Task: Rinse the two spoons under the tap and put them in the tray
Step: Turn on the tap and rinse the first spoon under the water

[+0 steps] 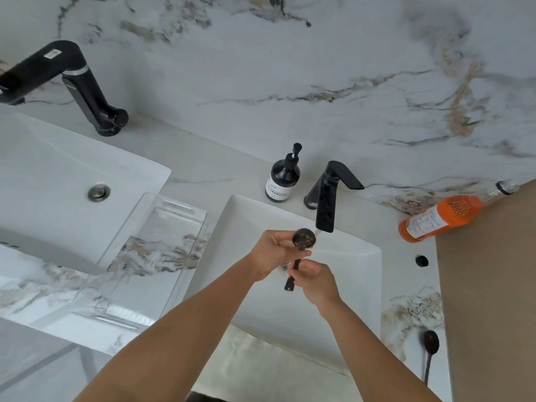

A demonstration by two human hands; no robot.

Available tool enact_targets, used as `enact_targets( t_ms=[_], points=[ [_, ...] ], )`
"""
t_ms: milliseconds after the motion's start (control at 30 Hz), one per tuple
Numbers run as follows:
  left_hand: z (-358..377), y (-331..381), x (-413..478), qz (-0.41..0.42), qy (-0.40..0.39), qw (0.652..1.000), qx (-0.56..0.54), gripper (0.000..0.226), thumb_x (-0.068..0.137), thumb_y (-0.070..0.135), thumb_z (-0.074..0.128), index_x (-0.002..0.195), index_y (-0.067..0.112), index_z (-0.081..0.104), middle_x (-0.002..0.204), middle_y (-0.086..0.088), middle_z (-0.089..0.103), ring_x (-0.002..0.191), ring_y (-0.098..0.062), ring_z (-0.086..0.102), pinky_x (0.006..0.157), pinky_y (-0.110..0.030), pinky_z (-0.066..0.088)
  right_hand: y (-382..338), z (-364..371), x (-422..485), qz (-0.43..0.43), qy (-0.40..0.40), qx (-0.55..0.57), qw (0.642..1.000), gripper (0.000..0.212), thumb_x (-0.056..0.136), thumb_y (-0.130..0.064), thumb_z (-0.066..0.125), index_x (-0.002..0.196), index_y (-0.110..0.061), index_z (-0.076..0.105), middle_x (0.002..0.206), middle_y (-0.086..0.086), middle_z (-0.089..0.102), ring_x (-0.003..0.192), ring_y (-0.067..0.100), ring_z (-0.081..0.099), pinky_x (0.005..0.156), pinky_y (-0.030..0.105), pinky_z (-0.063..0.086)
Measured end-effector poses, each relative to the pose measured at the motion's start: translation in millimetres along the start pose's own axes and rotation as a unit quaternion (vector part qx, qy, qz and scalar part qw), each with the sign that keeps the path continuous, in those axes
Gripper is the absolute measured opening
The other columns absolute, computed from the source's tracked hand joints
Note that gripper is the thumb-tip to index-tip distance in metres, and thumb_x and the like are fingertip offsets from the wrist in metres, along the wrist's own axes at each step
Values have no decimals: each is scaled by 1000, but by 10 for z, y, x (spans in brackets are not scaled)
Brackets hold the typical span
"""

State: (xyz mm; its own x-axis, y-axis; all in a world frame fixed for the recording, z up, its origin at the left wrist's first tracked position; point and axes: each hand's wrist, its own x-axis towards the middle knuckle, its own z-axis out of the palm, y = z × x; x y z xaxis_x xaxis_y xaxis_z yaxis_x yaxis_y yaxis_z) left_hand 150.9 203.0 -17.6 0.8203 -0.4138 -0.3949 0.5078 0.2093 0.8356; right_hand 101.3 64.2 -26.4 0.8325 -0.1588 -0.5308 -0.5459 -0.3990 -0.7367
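- Black spoon point(301, 247) held over the right-hand white basin point(362, 285), bowl end up, just beside the spout of the black tap point(326, 204); a thin stream of water falls from the spout at the bowl's right edge.
- Left hand point(275, 252) is at the spoon's neck: thumb lies across the stem just under the bowl, the other fingers curled close behind it, pinching the spoon.
- Right hand point(314, 281) is lower on the handle: fingers folded together around the stem, knuckles toward the camera; the handle's tip sticks out below the hand on its left side.
- Both forearms reach in from the bottom edge, bare.
- Second black spoon point(430, 348) lies on the marble counter to the right of the basin, bowl away from the camera, handle running toward the bottom edge; no hand near it.
- Clear plastic tray point(139, 265) sits on the counter between the two basins, left of the hands, nothing visible inside.
- Dark pump bottle point(281, 178) stands behind the basin, just left of the tap.
- Orange bottle point(443, 216) lies on its side at the far right of the counter.
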Motion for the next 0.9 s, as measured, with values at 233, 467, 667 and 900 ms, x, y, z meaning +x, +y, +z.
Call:
enact_targets(
  t_ms=[233,467,667,900],
  points=[
    [35,196,-179,86,-20,988,125,28,71,4,85,98,10,81,95,-7,80,87,-22,75,89,-33,58,-62,88,99,-47,92,-29,994,32,84,-5,65,59,-24,68,60,-7,66,59,18,59,47,16,40],
    [216,286,-222,203,-9,937,285,51,75,0,75,107,40,74,87,30,75,87,4,73,82,-10,52,-198,150,24,-82,93,65,990,32,76,-18,52,66,-44,67,69,-7,65,71,21,62,64,37,48],
    [212,203,-255,220,-7,925,310,52,77,8,74,101,54,74,82,30,75,82,3,72,79,-10,52,-115,116,-24,-94,67,39,993,47,85,-8,59,63,-48,66,66,-10,64,71,15,61,66,33,48],
    [-66,65,-187,-31,157,984,78,8,84,9,76,78,4,76,81,-16,78,73,-21,73,69,-29,62,46,-22,-153,98,-152,103,978,35,73,-25,83,106,-24,71,96,-1,78,91,17,75,83,32,58]
  ],
)
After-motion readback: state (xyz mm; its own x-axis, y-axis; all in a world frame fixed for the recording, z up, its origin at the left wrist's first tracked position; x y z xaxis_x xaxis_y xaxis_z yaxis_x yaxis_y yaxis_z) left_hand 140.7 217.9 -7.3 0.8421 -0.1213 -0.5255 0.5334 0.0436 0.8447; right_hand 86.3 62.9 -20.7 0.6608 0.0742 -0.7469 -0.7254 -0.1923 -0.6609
